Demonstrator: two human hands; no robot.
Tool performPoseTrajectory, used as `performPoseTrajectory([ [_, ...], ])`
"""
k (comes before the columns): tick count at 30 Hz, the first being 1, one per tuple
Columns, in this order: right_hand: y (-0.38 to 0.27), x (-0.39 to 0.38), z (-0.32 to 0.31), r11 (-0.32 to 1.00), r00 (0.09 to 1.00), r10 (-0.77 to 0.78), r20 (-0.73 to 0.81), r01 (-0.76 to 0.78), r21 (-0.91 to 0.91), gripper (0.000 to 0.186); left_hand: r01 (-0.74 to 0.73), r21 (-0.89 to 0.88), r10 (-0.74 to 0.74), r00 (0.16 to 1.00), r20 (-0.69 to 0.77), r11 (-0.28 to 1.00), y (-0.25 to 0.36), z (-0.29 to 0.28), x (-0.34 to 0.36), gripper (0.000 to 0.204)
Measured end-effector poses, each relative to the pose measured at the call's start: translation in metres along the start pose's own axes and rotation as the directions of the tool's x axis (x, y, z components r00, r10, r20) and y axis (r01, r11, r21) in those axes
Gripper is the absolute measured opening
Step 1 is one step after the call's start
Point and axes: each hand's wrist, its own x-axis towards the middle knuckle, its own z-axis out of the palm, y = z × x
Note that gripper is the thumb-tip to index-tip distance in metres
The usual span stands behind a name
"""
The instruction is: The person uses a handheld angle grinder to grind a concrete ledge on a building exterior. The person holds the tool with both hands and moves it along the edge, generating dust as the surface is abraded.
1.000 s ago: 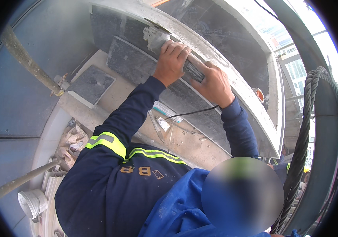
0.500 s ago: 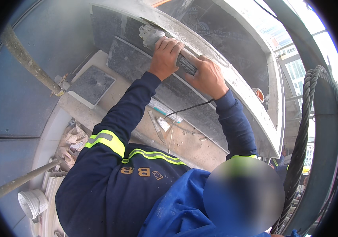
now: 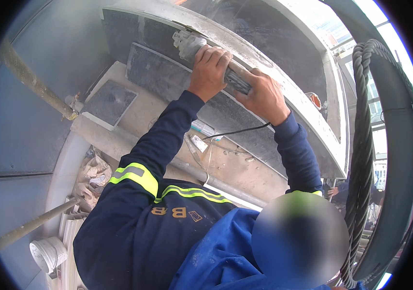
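Both hands are on a dust-coated angle grinder [image 3: 237, 81]. My left hand [image 3: 210, 72] wraps around its front part, just behind the whitened head. Farther back, my right hand [image 3: 266, 96] grips the body, with the black cord [image 3: 238, 131] running out below it. The grinder's head lies against the dusty pale edge [image 3: 269, 63] of a dark panel structure; part of a thin disc shows there, and its contact point is hidden. Haze hangs around the upper left. Below the grinder leans a long dark slab [image 3: 163, 67].
A square dark tile [image 3: 111, 102] lies on the ledge to the left. A metal pole [image 3: 35, 82] crosses the far left, and a white bucket [image 3: 48, 254] stands lower down. Thick wire rope [image 3: 361, 145] hangs at right, near another person's hand [image 3: 333, 191].
My view has shifted slightly, so the hands and grinder appear a little farther right. Both hands keep their grip, and the grinder's head stays at the panel edge.
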Motion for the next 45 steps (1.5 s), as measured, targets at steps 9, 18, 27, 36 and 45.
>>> performPoseTrajectory([
  [9,-0.003,0.01,0.007,1.0,1.0,-0.02,-0.019,0.02,-0.005,0.066,0.015,0.003,-0.015,1.0,-0.016,1.0,-0.009,0.0,0.001,0.068],
  [18,0.011,0.021,0.034,0.992,0.984,-0.122,-0.128,0.119,-0.037,0.074,-0.02,0.033,0.02,1.0,-0.001,0.999,-0.028,0.0,-0.001,0.077],
  [27,0.018,0.044,0.052,0.989,0.983,-0.146,-0.112,0.148,0.007,0.058,-0.033,0.053,0.035,0.999,-0.042,0.998,-0.051,-0.002,0.0,0.075],
  [36,-0.003,0.014,0.013,0.999,0.999,-0.032,-0.028,0.031,-0.022,0.037,0.008,-0.015,-0.008,1.0,0.015,1.0,-0.015,-0.004,0.001,0.063],
  [45,0.009,0.005,0.013,0.996,0.994,-0.081,-0.075,0.084,0.043,0.049,0.019,-0.164,-0.042,0.989,-0.142,0.986,-0.005,0.004,0.001,0.056],
])
